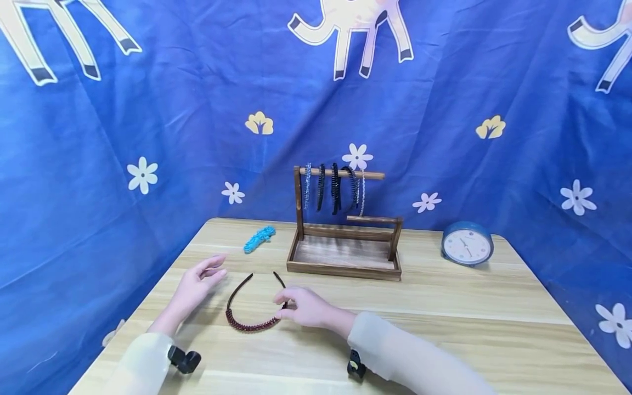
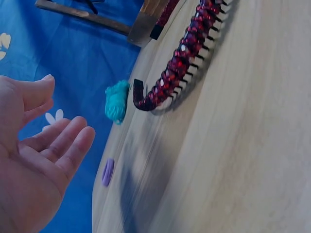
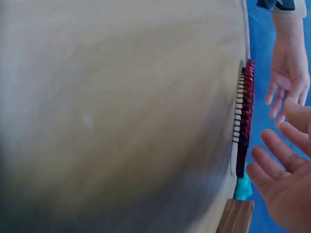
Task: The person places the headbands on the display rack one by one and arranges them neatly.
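Note:
A dark red beaded headband (image 1: 247, 328) with comb teeth lies on the wooden table, its two ends pointing away from me. My right hand (image 1: 306, 307) hovers over its right side and covers part of it. In the right wrist view the right hand's thumb and fingers are spread, with nothing between them. Left of the headband, my left hand (image 1: 195, 285) is held above the table, its fingers loosely bent and apart. The left wrist view shows that hand (image 2: 36, 160) holding nothing, with the headband (image 2: 180, 63) beyond it.
A wooden stand (image 1: 340, 271) at the back carries several headbands (image 1: 336, 189) on its bar. To its left lies a turquoise bundle (image 1: 259, 239); a blue clock (image 1: 467, 244) stands at the right. A small purple item (image 2: 108, 172) shows by the table's edge.

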Motion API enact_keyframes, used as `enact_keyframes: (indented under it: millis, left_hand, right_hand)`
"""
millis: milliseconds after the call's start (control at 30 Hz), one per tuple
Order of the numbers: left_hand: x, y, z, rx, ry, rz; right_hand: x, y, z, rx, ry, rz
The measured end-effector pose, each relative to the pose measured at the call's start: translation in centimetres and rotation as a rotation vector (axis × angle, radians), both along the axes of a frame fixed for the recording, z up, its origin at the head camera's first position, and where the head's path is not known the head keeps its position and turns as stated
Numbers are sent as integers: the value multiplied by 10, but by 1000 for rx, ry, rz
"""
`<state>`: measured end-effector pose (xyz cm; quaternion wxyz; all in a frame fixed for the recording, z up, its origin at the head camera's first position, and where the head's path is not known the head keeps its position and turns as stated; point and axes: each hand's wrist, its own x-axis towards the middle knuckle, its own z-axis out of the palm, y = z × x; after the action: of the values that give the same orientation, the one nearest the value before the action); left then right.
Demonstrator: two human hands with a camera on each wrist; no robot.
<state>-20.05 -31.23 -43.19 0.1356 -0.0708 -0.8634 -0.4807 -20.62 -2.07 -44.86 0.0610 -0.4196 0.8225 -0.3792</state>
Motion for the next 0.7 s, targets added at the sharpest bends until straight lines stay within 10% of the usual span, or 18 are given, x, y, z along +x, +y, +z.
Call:
enact_keyframes:
  millis: [367,700]
  left_hand:
    - [-4,-4,-9,45,-5,-22]
    - [-7,0,-12,74,-24,-36]
  right_hand:
    - [7,-12,-6,311,359,54]
    - [9,-2,-3,421,396,51]
